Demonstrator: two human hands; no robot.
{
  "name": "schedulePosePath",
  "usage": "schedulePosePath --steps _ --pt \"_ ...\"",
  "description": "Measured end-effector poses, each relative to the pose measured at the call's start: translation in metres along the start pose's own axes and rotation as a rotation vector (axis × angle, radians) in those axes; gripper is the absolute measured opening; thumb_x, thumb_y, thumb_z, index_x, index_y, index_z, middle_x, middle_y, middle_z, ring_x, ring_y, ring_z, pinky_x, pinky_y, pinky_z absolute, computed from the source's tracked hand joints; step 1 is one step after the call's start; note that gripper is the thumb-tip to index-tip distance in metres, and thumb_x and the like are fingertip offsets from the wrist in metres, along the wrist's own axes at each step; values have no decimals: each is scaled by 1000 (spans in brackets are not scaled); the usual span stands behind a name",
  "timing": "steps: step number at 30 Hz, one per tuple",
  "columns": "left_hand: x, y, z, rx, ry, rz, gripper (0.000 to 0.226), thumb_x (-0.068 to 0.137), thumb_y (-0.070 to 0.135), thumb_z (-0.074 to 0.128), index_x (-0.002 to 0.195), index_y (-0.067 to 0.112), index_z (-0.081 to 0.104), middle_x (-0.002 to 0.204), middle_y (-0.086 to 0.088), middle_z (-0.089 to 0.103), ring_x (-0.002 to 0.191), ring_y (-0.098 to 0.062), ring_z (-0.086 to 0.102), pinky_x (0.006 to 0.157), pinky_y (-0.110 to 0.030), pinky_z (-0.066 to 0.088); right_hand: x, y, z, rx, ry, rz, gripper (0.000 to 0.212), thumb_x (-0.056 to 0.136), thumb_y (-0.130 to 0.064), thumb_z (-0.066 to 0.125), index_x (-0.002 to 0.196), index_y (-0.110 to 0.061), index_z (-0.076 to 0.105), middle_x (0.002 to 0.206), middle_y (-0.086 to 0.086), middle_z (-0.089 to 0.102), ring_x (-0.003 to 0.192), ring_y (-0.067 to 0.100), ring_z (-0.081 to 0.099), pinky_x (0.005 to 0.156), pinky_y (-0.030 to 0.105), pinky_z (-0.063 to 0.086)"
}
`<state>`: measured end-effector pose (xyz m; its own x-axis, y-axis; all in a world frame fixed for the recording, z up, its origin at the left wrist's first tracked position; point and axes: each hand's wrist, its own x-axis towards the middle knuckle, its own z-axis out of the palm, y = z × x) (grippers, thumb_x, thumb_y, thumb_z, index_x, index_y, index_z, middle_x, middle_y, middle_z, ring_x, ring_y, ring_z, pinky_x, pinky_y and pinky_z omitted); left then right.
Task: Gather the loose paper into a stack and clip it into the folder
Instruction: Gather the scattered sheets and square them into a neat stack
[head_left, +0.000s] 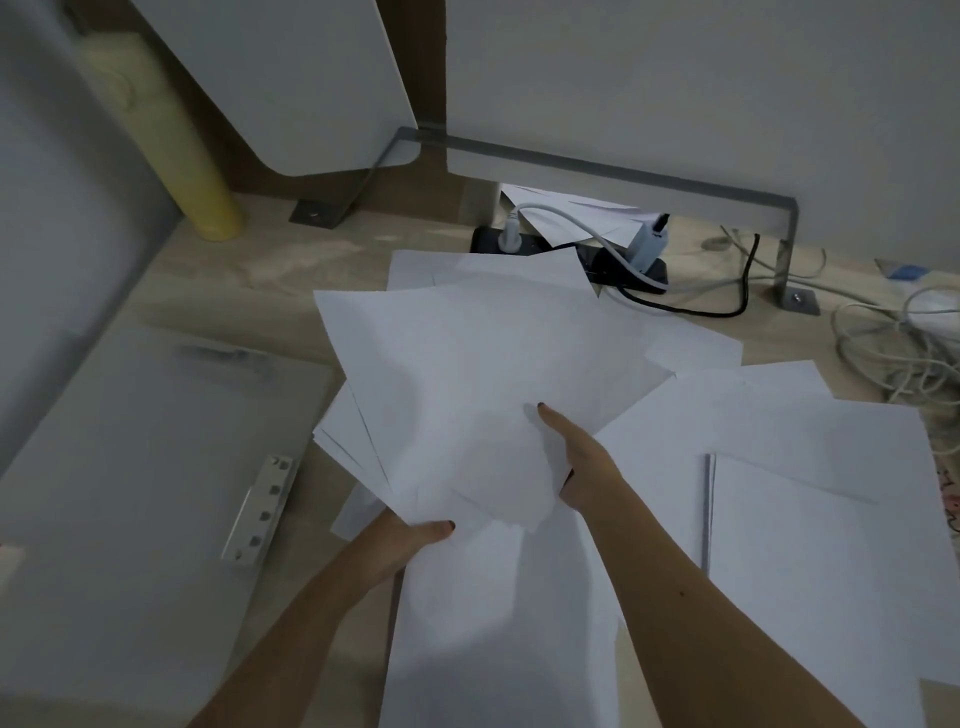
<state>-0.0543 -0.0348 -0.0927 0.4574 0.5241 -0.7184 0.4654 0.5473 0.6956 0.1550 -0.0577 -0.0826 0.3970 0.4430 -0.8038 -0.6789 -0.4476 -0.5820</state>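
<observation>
A fanned bunch of white paper sheets (467, 374) is lifted above the wooden floor in the middle of the view. My left hand (410, 540) grips its near left corner, thumb on top. My right hand (576, 457) holds its near right edge, thumb lying on the top sheet, fingers hidden underneath. More loose white sheets (810, 519) lie flat to the right and under my arms. The grey folder (119, 499) lies open on the left, with its metal clip bar (260, 509) near its right edge.
A black power strip (618, 260) with plugs and cables sits behind the papers. A tangle of white cable (904, 353) lies at far right. A yellow roll (171, 150) leans at back left. A metal furniture frame (623, 176) and white panels stand behind.
</observation>
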Motion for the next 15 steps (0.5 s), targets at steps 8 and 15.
schedulePosePath --steps 8,15 --pt "7 3 -1 24 -18 15 40 89 7 58 128 8 47 124 -8 55 118 -24 52 95 -27 44 7 27 46 36 99 1 54 67 -24 81 109 1 60 105 9 64 97 29 60 94 38 47" --pt "6 -8 -19 -133 -28 -36 41 86 29 62 125 20 53 120 0 63 109 -17 60 100 -36 45 7 12 39 -87 226 -155 44 75 -15 75 110 6 60 95 13 62 85 28 59 83 38 51"
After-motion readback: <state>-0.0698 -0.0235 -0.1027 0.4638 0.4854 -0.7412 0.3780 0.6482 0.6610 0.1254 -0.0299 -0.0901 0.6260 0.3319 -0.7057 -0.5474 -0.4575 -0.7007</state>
